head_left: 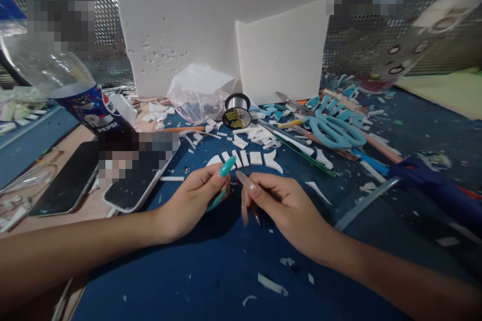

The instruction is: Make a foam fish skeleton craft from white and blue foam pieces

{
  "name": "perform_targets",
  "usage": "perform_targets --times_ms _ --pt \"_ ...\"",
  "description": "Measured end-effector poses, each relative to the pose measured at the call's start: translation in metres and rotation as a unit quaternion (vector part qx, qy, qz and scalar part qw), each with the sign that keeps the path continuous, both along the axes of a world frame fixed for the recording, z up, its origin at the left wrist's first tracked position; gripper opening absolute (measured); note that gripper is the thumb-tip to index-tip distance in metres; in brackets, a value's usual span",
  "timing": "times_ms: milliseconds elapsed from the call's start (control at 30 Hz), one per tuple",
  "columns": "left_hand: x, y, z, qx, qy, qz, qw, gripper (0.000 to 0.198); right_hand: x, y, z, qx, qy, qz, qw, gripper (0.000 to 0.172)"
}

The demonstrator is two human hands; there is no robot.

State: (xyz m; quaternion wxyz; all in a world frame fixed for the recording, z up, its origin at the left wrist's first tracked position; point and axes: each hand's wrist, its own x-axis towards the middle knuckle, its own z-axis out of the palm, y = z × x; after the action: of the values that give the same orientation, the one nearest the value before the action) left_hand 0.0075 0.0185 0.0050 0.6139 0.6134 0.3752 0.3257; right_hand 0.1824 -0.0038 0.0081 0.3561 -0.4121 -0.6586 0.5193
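Note:
My left hand [190, 200] has its thumb and fingers pressed together, with long teal nails. Facing it across a narrow gap, my right hand [284, 205], with brownish nails, is closed in a similar pinch. Whatever is between the fingertips is too small or hidden to make out. Just beyond them lies a row of cut white foam pieces [256, 158], a tail-shaped one [273, 160] at its right end. My left hand partly covers the curved piece at the left end. A spool of clear line [237, 111] stands behind the row.
A Pepsi bottle [86, 95] and two phones [70, 178] are at left. Light blue scissors [335, 128], pens and foam scraps lie to the right, near a dark blue glue gun [433, 185] with a glue stick. White foam boards [282, 55] stand behind; the mat [169, 281] is blue.

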Motion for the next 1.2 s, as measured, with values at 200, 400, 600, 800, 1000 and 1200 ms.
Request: perform_targets --times_ms 200,400,600,800,1000,1200 --pt "-0.0011 -0.0005 -0.0005 0.002 0.002 -0.003 1.000 0.039 0.0010 -0.0011 -0.0007 -0.005 -0.007 0.007 1.000 0.039" --pt "-0.0004 -0.0001 -0.0004 -0.007 0.001 -0.008 1.000 0.041 0.0007 -0.0010 0.0001 -0.008 -0.013 0.012 1.000 0.040" --pt "-0.0012 -0.0002 0.0001 -0.003 0.004 -0.005 1.000 0.040 -0.0008 -0.0014 0.0013 -0.015 -0.003 0.013 1.000 0.040" --pt "-0.0014 -0.0001 -0.0005 -0.001 -0.003 -0.012 1.000 0.038 -0.0007 -0.0012 0.0007 -0.012 -0.005 0.013 1.000 0.039" --pt "-0.0008 -0.0003 0.0002 -0.003 0.003 -0.015 1.000 0.038 -0.0017 -0.0012 0.0017 -0.009 -0.015 0.012 1.000 0.040" --pt "-0.0016 0.0000 -0.0018 -0.003 -0.007 -0.014 1.000 0.038 -0.0018 -0.0018 0.0011 -0.017 -0.026 0.006 0.999 0.040"
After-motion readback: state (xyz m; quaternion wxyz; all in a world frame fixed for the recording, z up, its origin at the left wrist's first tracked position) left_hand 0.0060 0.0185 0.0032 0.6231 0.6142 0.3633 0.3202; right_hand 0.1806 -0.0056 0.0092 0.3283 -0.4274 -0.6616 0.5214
